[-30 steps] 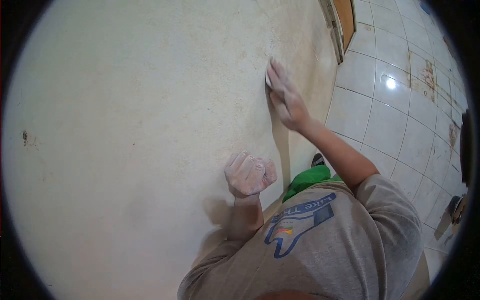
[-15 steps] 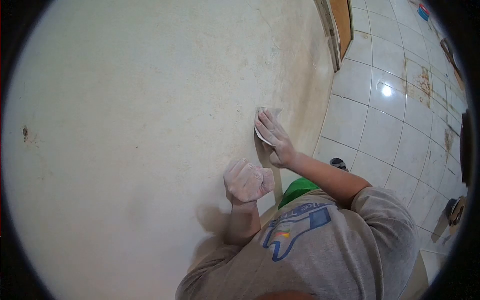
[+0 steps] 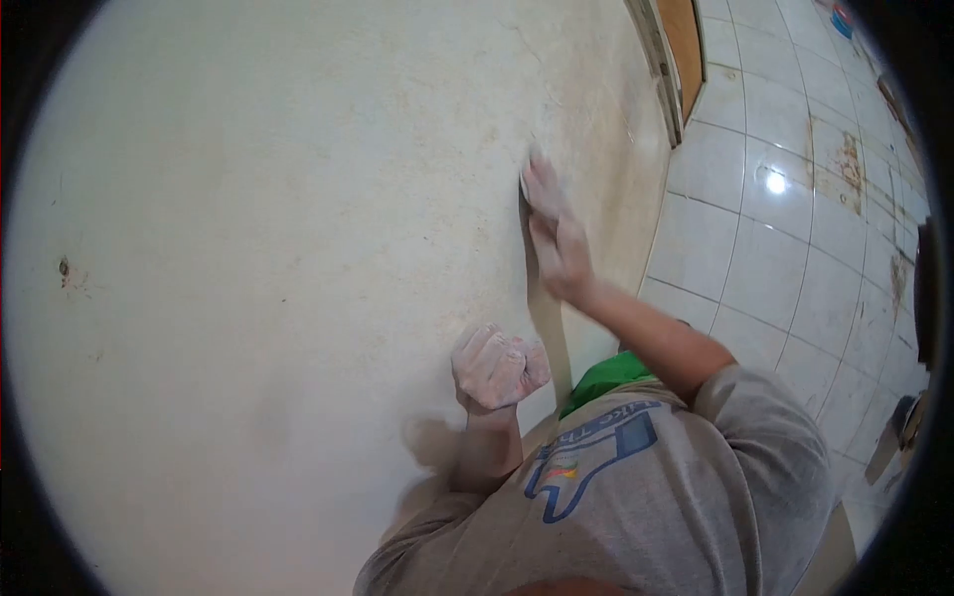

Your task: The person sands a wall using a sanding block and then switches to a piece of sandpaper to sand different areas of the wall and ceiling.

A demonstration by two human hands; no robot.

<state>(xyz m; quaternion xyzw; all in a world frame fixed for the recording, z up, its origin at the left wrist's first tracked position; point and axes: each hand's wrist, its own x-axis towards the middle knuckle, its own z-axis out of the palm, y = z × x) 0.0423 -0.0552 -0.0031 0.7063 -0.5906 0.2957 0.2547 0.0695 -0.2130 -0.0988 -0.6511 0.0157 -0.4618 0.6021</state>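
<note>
My right hand [image 3: 558, 228] lies along the pale wall [image 3: 298, 199], its fingers blurred and stretched upward over a thin light sheet [image 3: 525, 187]. Only the left edge of that sheet shows; the rest is under the fingers. Lower and to the left, my left hand [image 3: 497, 368] is curled into a fist close to the wall, coated with whitish dust. No object shows between its fingers. Faint brownish smears and scratches mark the wall around the right hand.
A door frame with a brown panel [image 3: 684, 50] stands at the upper right. White floor tiles [image 3: 696, 238] with brown stains run down the right side. A blue and red round object [image 3: 842, 22] lies at the far top right. Dark items [image 3: 906, 422] sit at the right edge.
My right hand has slid upward along the wall with the sheet. The left fist stays closed, slightly lower and to the right in view, as the whole view has shifted a little.
</note>
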